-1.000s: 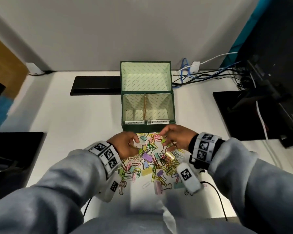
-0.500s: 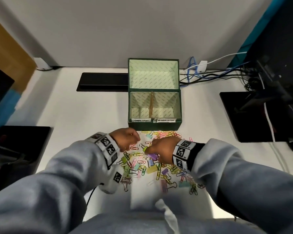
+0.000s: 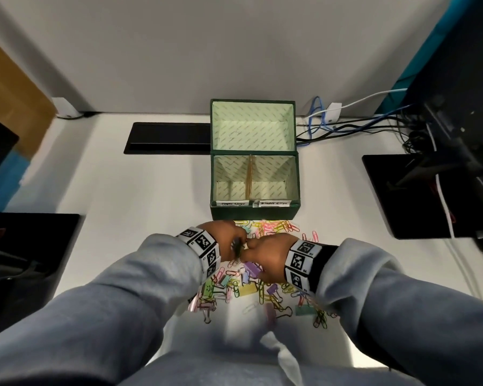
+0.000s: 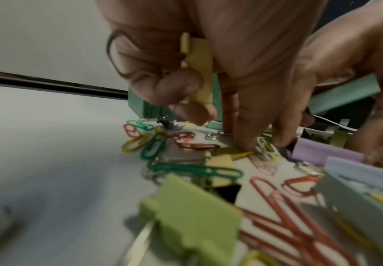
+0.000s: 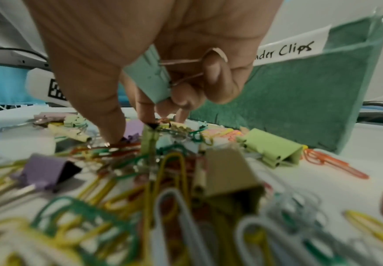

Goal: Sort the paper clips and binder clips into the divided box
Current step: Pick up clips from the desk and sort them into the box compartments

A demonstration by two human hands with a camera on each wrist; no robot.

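In the head view the hands (image 3: 243, 246) cover the middle of the clip pile (image 3: 262, 288); what they pinch is too small to tell. The near clips (image 5: 174, 225) in the right wrist view blur out toward six o'clock. The box label (image 5: 293, 51) there is half hidden behind the fingers (image 5: 213, 72).

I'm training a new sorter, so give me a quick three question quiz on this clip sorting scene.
1. True or false: both compartments of the green box hold no clips yet.
2. The left hand holds a binder clip of which colour: A yellow, B purple, C black?
3. What does the right hand grip?

Key: 1 true. 2 A, the yellow binder clip. 3 the teal binder clip.
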